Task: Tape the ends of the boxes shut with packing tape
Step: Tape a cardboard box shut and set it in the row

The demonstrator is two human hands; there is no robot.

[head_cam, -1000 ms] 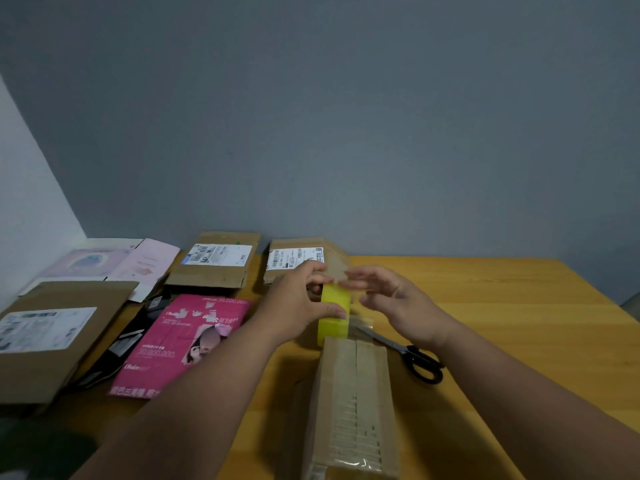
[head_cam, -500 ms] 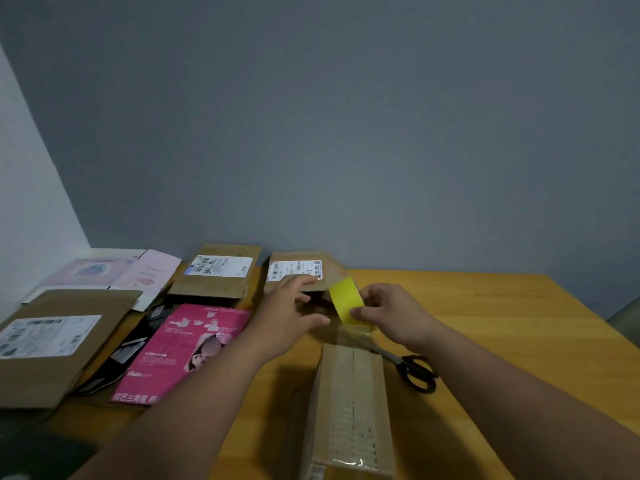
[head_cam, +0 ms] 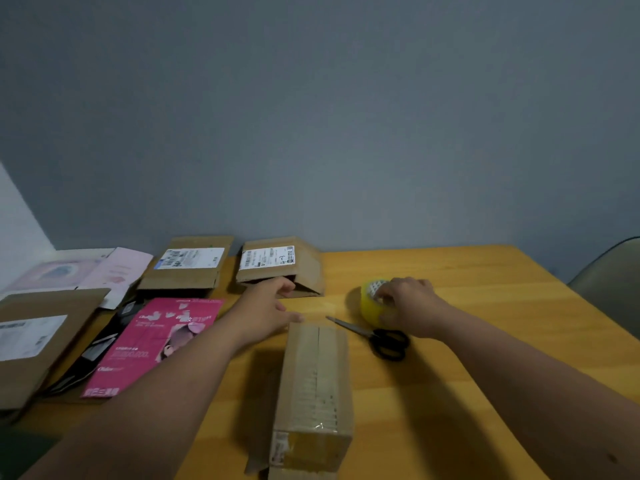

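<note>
A yellow wooden counter (head_cam: 485,341) meets a grey wall (head_cam: 346,116). The right hand (head_cam: 410,306) grips the yellow tape roll (head_cam: 369,306); the left hand (head_cam: 266,306), fingers relaxed, reaches beyond the taped box (head_cam: 315,386) at centre.

Black-handled scissors (head_cam: 375,334) flat on wooden table (head_cam: 485,341), just beside the right grip, blades pointing toward the left one. Pink magazine (head_cam: 156,341) left of the left grip, over dark items (head_cam: 100,348), too blurred to identify. Pale pink papers (head_cam: 104,271) far left. Grey wall (head_cam: 311,116) behind. Chair back (head_cam: 613,275) at right edge.
</note>
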